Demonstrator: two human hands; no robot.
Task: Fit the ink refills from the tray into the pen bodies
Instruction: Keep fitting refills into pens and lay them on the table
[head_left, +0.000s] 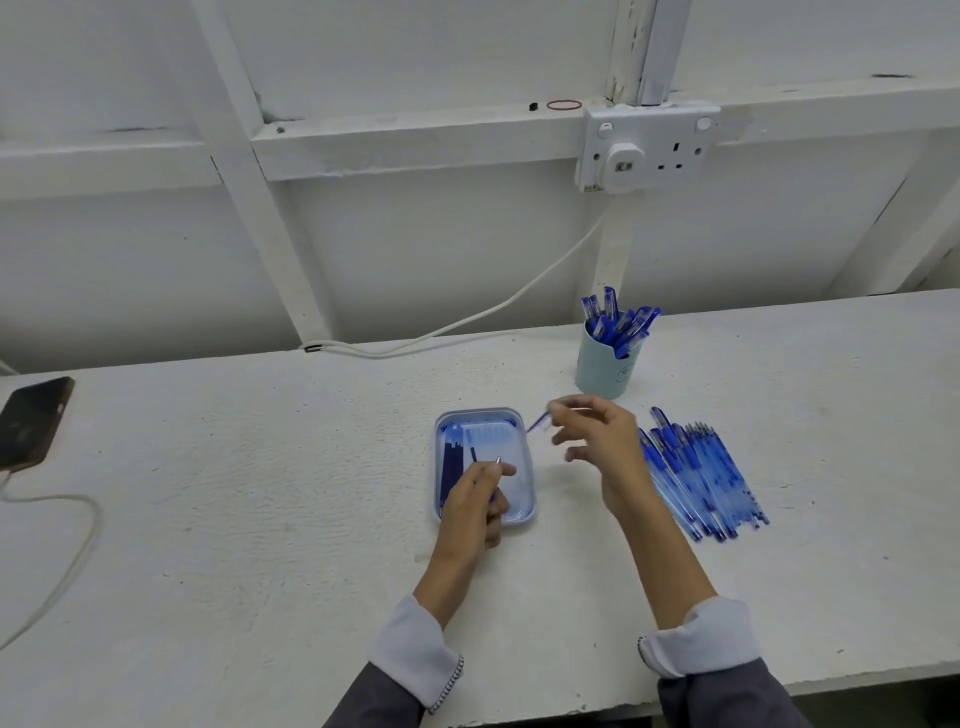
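A pale blue tray (522, 423) lies on the white table and holds dark blue ink refills (451, 464) along its left side. Over the tray's lower half, my left hand (474, 506) pinches one refill (485, 460), whose metal tip points up and right. Just right of the tray, my right hand (597, 439) is raised and pinches a blurred blue pen body (539, 422) at its fingertips. A pile of several clear blue pen bodies (701, 475) lies on the table right of that hand.
A light blue cup (605, 371) with several capped pens stands behind my right hand. A phone (31, 423) on a white cable lies at the far left. A wall socket (647, 148) with a plugged charger sits above the table.
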